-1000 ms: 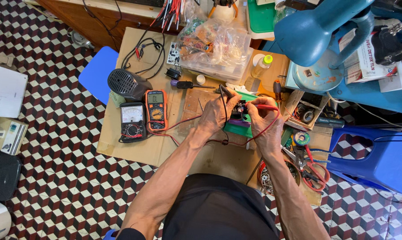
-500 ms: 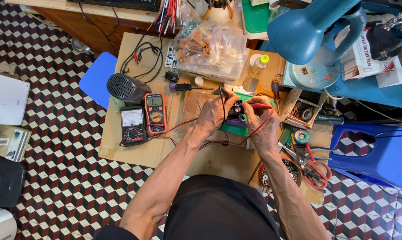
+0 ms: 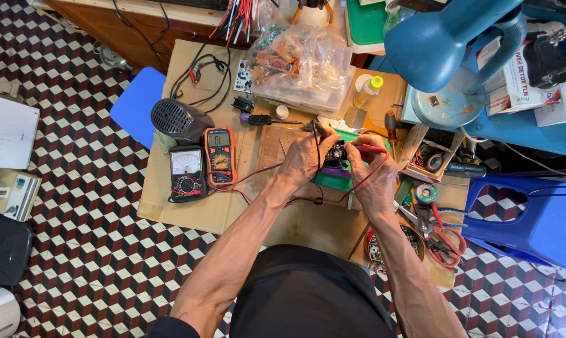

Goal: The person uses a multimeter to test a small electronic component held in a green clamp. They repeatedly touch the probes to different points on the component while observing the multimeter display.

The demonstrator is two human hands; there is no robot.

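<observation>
My left hand (image 3: 307, 156) grips a black meter probe, its tip pointing down at a small dark electronic part (image 3: 337, 153) on a green board (image 3: 333, 181). My right hand (image 3: 372, 170) holds a red probe (image 3: 369, 149) against the same part from the right. Red and black leads (image 3: 258, 178) run left from both hands to an orange digital multimeter (image 3: 220, 156) lying on the cardboard worktop (image 3: 233, 213). A black analog meter (image 3: 186, 173) lies just left of it.
A dark round speaker (image 3: 178, 119) and a purple-handled screwdriver (image 3: 261, 119) lie behind the meters. A clear bag of parts (image 3: 302, 62) sits at the back. A blue desk lamp (image 3: 446, 44) stands at right, with pliers and solder (image 3: 430, 206) below. Blue stools (image 3: 533, 219) flank the board.
Both hands have stayed on the part with the probes; only the view has shifted slightly.
</observation>
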